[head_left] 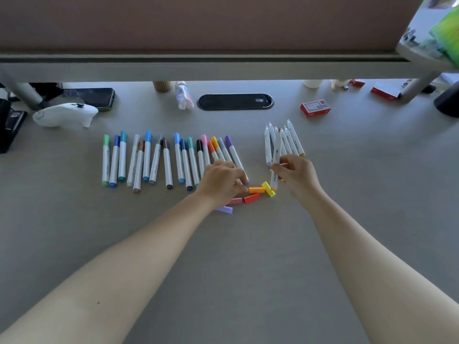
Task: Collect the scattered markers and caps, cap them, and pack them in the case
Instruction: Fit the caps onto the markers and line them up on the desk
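A row of several capped markers (146,160) lies on the grey desk, caps pointing away from me. Right of it sits a small bunch of uncapped white markers (289,140). Loose caps lie near my hands: an orange cap (256,190), a yellow cap (268,189), a red cap (250,198), a pink cap (235,201) and a lilac cap (225,209). My right hand (296,176) grips an uncapped orange-tipped marker (276,157), held nearly upright. My left hand (221,181) rests over the caps with its fingertips pinching something small at the purple marker's end. No case is in view.
At the back stand a white game controller (65,114), a dark phone (94,98), a small plastic bottle (184,95), a black cable grommet (234,101) and a red box (315,109). A shelf and divider (198,63) overhang the desk's far edge.
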A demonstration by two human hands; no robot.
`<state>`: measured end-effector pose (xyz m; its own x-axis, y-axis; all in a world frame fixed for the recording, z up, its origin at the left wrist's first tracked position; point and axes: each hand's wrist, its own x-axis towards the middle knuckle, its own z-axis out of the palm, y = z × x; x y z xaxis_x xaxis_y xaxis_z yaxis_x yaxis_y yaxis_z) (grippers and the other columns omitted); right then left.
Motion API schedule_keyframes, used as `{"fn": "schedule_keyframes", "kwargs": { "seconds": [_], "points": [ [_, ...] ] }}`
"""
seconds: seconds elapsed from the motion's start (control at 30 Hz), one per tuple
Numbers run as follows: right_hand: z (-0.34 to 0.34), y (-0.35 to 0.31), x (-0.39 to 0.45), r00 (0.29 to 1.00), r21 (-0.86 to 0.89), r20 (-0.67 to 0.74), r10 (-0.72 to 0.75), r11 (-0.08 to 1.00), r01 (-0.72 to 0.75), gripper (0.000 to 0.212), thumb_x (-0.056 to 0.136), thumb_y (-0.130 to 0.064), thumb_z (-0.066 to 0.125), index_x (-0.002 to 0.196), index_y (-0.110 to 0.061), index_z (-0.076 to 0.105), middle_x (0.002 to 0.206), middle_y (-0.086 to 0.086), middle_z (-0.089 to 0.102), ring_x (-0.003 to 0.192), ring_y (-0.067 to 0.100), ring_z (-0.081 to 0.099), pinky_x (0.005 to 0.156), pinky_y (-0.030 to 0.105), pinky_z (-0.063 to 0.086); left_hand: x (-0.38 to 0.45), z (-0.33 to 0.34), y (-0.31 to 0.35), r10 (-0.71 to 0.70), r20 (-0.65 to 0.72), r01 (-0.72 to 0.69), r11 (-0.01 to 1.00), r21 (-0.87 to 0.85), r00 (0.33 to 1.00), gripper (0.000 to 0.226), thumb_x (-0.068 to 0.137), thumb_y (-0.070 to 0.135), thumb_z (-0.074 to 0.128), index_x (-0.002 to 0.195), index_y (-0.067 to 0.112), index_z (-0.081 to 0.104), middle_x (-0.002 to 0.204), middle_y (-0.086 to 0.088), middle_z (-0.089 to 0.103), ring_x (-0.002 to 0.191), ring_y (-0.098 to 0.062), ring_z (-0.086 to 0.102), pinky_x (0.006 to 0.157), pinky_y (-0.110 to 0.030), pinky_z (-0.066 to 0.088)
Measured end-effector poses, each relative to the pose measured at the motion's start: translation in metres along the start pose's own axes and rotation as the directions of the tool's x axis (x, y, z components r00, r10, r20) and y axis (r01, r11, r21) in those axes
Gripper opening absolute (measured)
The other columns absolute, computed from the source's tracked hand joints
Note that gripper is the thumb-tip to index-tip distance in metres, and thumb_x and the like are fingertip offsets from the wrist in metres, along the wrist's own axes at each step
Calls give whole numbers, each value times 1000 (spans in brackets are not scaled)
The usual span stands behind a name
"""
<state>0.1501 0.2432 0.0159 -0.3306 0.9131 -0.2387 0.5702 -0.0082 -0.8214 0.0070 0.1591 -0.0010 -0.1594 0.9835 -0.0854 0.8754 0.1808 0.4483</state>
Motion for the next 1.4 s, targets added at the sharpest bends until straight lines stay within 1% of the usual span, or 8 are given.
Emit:
{"fn": "schedule_keyframes", "kwargs": {
  "seconds": [0.13, 0.43, 0.57, 0.7, 0.83, 1.07, 1.3, 1.4],
  "points": [
    [-10, 7, -8, 1000, 26, -28, -1, 1000, 1, 10, 84, -8, 58, 89, -6, 67, 73, 5, 58, 67, 17, 50, 68, 29, 39, 15, 10, 18, 33, 32, -36, 993, 111, 999, 25, 89, 32, 53, 107, 19, 64, 112, -4, 57, 111, -23, 46, 93, -34, 33],
    [-16, 23, -14, 999, 70, -42, 33, 997, -30, 13, 85, -9, 58, 96, -8, 65, 67, -5, 56, 64, 11, 49, 63, 24, 40, 18, 21, 25, 54, 36, -61, 963, 263, 998, 24, 88, 34, 56, 106, 18, 62, 111, -3, 56, 109, -22, 45, 88, -32, 30],
    [-14, 22, -16, 999, 89, -18, 31, 996, -29, 8, 81, -9, 65, 89, -12, 62, 65, -8, 53, 61, 7, 49, 59, 19, 38, 14, 12, 25, -15, -73, 12, 999, -45, 997, 21, 87, 32, 58, 95, 13, 63, 102, -3, 62, 102, -20, 49, 85, -30, 32],
    [-7, 12, -15, 1000, 71, 1, 14, 997, -14, 25, 78, -11, 69, 70, -25, 50, 68, -9, 47, 61, 6, 45, 56, 20, 36, 9, -10, 22, -168, -34, 116, 796, -595, 985, 8, 88, 18, 59, 94, 16, 54, 82, 5, 54, 73, -5, 52, 61, -7, 40],
    [1, -2, -16, 999, 52, 32, -36, 998, 34, 19, 78, -10, 68, 84, -17, 51, 70, -10, 45, 63, 3, 43, 56, 18, 34, 4, -24, 11, -283, -1, 174, 592, -787, 959, 20, 92, 10, 50, 110, 16, 54, 80, 4, 47, 75, -4, 48, 68, -14, 41],
    [9, -25, -17, 990, -29, 87, -113, 993, 116, 23, 74, -6, 70, 74, -18, 51, 64, -7, 46, 58, 9, 41, 55, 22, 34, 5, -41, -4, -540, 78, 212, 190, -959, 838, 14, 90, 14, 55, 77, 19, 51, 77, 2, 59, 66, -6, 57, 60, -16, 40],
    [11, -40, -17, 980, -81, 131, -147, 984, 159, 17, 77, -7, 68, 81, -14, 54, 64, -7, 45, 57, 6, 40, 52, 18, 31, 9, -50, -11, -589, 69, 176, 126, -976, 805, 17, 87, 15, 59, 75, 17, 48, 75, -1, 59, 64, -8, 55, 54, -12, 46],
    [14, -43, -14, 978, -100, 135, -160, 980, 174, 15, 77, -9, 68, 81, -15, 55, 64, -8, 44, 57, 7, 39, 52, 20, 30, 11, -50, -12, -576, 54, 189, 177, -966, 816, 16, 87, 16, 59, 76, 17, 48, 77, -1, 59, 64, -8, 55, 57, -13, 44]
  ]
}}
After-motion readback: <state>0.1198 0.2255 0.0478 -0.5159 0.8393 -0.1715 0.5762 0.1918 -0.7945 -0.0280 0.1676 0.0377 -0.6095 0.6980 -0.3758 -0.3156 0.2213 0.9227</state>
